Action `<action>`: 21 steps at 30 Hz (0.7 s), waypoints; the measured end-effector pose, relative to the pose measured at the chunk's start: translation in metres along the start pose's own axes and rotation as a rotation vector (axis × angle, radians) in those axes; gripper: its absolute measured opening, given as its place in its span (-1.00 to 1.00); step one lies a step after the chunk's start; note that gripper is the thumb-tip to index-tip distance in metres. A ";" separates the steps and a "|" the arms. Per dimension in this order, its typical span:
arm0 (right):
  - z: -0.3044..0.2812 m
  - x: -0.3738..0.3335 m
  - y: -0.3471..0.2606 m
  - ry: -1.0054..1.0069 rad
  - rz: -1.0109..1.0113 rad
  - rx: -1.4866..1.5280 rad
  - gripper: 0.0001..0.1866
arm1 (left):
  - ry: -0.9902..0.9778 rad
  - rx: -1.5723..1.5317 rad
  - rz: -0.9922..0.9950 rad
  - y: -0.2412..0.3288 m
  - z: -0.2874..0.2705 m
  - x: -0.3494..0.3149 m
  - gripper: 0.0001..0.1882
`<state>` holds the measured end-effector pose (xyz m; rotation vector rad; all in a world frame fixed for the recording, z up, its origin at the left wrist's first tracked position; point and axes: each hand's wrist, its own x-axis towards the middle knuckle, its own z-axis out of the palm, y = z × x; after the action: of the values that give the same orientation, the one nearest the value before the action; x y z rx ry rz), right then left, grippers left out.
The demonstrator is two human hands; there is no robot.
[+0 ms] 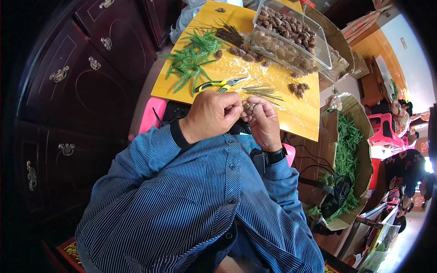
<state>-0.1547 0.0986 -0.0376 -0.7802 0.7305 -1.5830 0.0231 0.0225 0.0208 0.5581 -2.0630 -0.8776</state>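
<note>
My right hand (263,123) is closed round a small brown pine cone (249,107) at the table's near edge. Beside it, my left hand (214,113) is pinched shut, its knuckles turned up; whatever lies between its fingertips is hidden. Just beyond my hands lie yellow-and-black pliers (222,84) with their jaws toward the right. A loose bunch of thin wires (265,92) rests past my right hand. Green artificial sprigs (193,54) spread over the table's left side.
On the yellow table (300,119) stands a clear plastic box (324,50) heaped with pine cones. More cones (298,89) and dark stems (230,34) lie around it. Right of the table, a cardboard box (368,154) holds green sprigs. Dark cabinets (86,86) line the left; people are at far right.
</note>
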 end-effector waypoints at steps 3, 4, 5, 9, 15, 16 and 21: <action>-0.004 0.001 0.004 -0.042 -0.011 -0.030 -0.67 | -0.001 0.013 -0.019 0.000 0.001 0.000 -0.90; -0.005 0.001 0.003 -0.045 -0.011 -0.040 -0.67 | -0.001 0.012 -0.020 0.000 0.002 0.001 -0.90; -0.005 0.000 0.003 -0.050 -0.012 -0.050 -0.66 | -0.003 0.017 -0.018 0.000 0.002 0.000 -0.91; -0.009 0.001 0.002 -0.096 -0.018 -0.037 -0.65 | -0.009 0.024 -0.003 -0.001 0.003 -0.001 -0.90; -0.007 0.003 -0.002 -0.037 -0.023 0.008 -0.65 | -0.083 -0.026 0.027 -0.003 -0.008 0.007 -0.93; -0.005 0.003 -0.002 -0.025 -0.014 -0.004 -0.65 | -0.082 -0.025 0.027 -0.004 -0.007 0.006 -0.93; -0.006 0.001 0.001 -0.018 0.014 -0.049 -0.66 | -0.057 0.036 0.042 -0.008 -0.003 0.003 -0.95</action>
<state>-0.1591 0.0974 -0.0423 -0.8227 0.7631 -1.5486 0.0248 0.0139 0.0179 0.5129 -2.1377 -0.8427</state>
